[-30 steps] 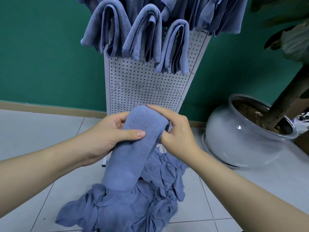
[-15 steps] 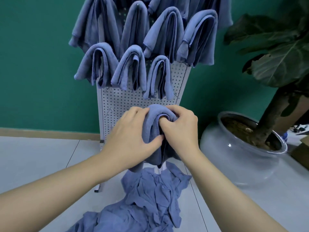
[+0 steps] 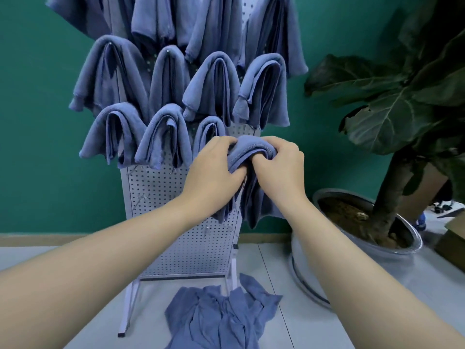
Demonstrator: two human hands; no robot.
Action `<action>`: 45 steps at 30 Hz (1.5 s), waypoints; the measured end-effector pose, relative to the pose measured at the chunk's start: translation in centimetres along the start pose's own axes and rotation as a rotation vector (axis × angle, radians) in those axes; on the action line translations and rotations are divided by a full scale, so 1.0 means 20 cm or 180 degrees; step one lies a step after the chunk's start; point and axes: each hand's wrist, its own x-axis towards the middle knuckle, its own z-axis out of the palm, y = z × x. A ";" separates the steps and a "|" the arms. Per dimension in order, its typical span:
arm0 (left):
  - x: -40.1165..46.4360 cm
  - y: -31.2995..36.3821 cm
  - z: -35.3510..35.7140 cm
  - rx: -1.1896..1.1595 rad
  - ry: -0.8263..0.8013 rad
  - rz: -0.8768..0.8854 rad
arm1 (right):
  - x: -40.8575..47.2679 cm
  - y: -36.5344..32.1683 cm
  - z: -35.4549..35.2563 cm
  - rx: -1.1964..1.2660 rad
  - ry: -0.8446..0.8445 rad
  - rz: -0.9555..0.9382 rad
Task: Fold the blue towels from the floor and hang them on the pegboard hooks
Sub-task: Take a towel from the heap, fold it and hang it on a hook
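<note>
Seven folded towels (image 3: pixel 164 132) hung in view — one pegboard (image 3: pixel 186 222), one plant pot (image 3: pixel 352 250).

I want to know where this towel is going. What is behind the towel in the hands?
Behind the folded towel, held by the left hand and right hand, stands the white pegboard. Any hook right behind it is covered by cloth and fingers.

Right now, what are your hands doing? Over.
Left hand and right hand both grip folded towel at pegboard. More towels on floor. Nothing blocking.
</note>
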 end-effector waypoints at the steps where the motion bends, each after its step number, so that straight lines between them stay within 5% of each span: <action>1: 0.03 0.01 0.03 -0.0070 0.0080 -0.0034 | 0.03 0.00 0.00 0.0030 0.0018 -0.0019; 15: 0.48 -0.04 0.27 -0.0002 0.0561 0.0052 | 0.52 0.18 -0.03 -0.0710 -0.0040 -0.0307; 24: 0.61 -0.22 0.44 0.0029 0.0611 -0.0794 | 0.68 0.35 0.19 -0.0587 -0.0171 -0.0071; 33: 0.49 -0.34 0.56 -0.0173 0.0494 -0.0575 | 0.63 0.53 0.33 -0.0189 0.0065 -0.0336; 45: 0.15 -0.58 0.62 0.0046 0.0195 -0.0750 | 0.24 0.87 0.45 -0.0010 -0.0099 0.0712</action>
